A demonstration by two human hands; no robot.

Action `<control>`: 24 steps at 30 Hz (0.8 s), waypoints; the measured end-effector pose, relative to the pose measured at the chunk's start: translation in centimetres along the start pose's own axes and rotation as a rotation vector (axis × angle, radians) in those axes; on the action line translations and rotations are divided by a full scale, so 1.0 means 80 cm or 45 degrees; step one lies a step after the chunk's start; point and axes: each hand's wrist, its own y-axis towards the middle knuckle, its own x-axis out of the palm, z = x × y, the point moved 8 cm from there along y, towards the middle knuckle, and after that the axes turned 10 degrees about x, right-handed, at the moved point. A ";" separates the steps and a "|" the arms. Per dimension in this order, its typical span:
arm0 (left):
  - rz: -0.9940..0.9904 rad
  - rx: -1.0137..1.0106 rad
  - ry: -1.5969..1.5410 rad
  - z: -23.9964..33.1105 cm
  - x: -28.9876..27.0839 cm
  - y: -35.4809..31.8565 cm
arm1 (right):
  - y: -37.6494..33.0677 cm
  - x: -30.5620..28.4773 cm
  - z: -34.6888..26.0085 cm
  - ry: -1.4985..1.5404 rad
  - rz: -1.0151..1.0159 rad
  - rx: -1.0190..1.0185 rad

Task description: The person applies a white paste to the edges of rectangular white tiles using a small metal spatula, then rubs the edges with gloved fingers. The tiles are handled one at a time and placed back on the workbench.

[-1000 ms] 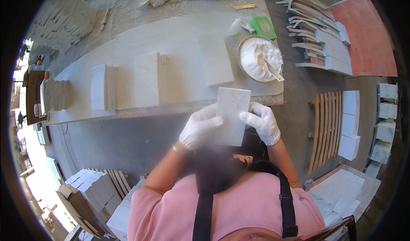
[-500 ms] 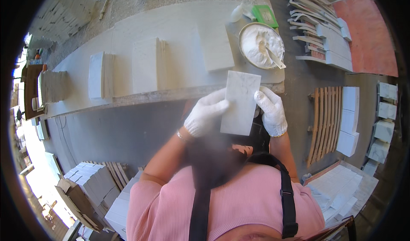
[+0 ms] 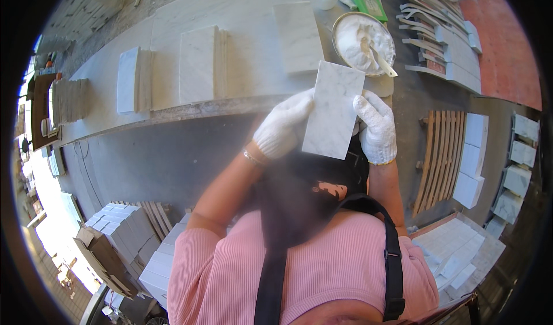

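Here, the tile [image 3: 333, 110], a rectangular slab of white veined marble, is held in the air in front of the near edge of the bench [image 3: 253, 22], tilted slightly, long side running away from the person. It touches nothing but the two gloved hands.

The left hand [image 3: 280, 130] is closed around the tile's left long edge, fingers curled behind, thumb along the front. The right hand [image 3: 377, 126] is closed on the right long edge near the lower corner. Gripping opposite edges leaves the face uncovered, probably so that the face can be looked over.

Beyond the tile, near the bench's far right corner, stands a round bowl [image 3: 345, 22] of white powder or paste with a spoon [image 3: 377, 57] resting in it, within reach of the right hand. A green packet [image 3: 368, 2] lies just beyond the bowl. A single slab [image 3: 298, 37] lies flat to the bowl's left. Further left, two stacks [image 3: 199, 64] stand toward the near edge, the smaller one [image 3: 128, 80] nearer the left end.

More tiles are piled on the floor [image 3: 167, 158] to either side, and a slatted pallet [image 3: 440, 152] lies on the right.
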 end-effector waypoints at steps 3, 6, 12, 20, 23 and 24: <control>-0.085 -0.013 -0.037 0.004 0.008 0.000 | 0.002 -0.002 0.002 0.092 -0.012 -0.009; -0.132 -0.044 -0.096 0.003 0.013 -0.009 | 0.005 -0.009 0.003 0.056 -0.003 -0.020; -0.149 -0.323 0.146 -0.010 0.005 -0.040 | 0.006 -0.021 -0.001 0.039 0.052 -0.071; -0.097 -0.083 -0.041 0.010 -0.016 -0.014 | 0.006 -0.010 -0.001 -0.051 0.017 -0.100; 0.032 -0.097 0.129 0.009 -0.024 -0.003 | 0.006 0.001 -0.002 0.021 -0.066 -0.103; 0.048 -0.134 0.300 0.009 -0.026 0.000 | 0.008 0.002 -0.001 0.009 -0.057 -0.077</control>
